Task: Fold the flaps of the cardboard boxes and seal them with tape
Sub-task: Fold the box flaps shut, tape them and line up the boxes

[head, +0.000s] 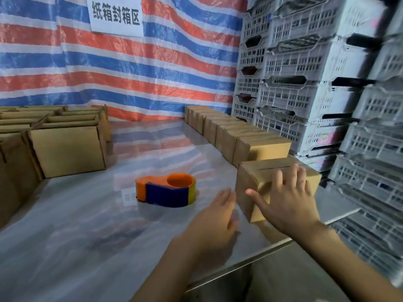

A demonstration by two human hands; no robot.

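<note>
1. One view, head camera. Progress: a row of closed boxes (231,131) is lined up along the right side of the table (87,225), against the stacked grey crates (305,83). These are judged done, though tape on them cannot be made out.
2. Several open-topped boxes (67,149) are massed at the far left. These are judged left to be folded and sealed.
3. Current box (246,190): it is set at the near end of the row, by the table's right edge. Its flaps are folded down and a seam is seen across the top. Whether tape covers the seam cannot be told.
4. Right hand (292,199): the fingers are spread straight and laid flat on the current box's top and near corner. Nothing is grasped.
5. Left hand (216,216): it is relaxed, with the fingers extended, and is held just beside the current box's left face. Contact cannot be told, and nothing is grasped.
6. Tape dispenser (168,190): orange and blue, it is laid mid-table, untouched, near the left hand on its far left side.
</note>
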